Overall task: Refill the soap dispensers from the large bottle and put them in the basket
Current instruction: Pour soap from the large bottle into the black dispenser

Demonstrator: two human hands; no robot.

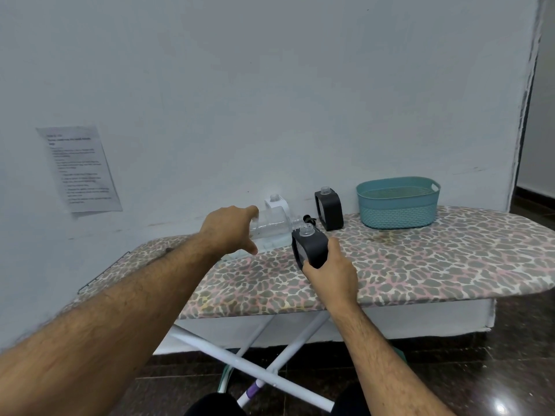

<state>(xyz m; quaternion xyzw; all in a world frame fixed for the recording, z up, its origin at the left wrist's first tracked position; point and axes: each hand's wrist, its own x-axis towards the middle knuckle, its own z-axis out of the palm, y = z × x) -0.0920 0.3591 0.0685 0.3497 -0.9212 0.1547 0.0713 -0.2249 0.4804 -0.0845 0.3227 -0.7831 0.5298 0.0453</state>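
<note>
My left hand grips a large clear bottle tipped on its side, its mouth at the open neck of a black soap dispenser. My right hand holds that dispenser from the front, on the ironing board. A white dispenser stands behind the bottle by the wall, uncapped. A second black dispenser stands further right, also uncapped. A small black pump top lies between the dispensers. The teal basket sits at the back right of the board and looks empty.
The board has a leopard-print cover and crossed white legs below. A wall runs right behind it, with a printed paper sheet taped at the left. A dark doorway opens at the far right.
</note>
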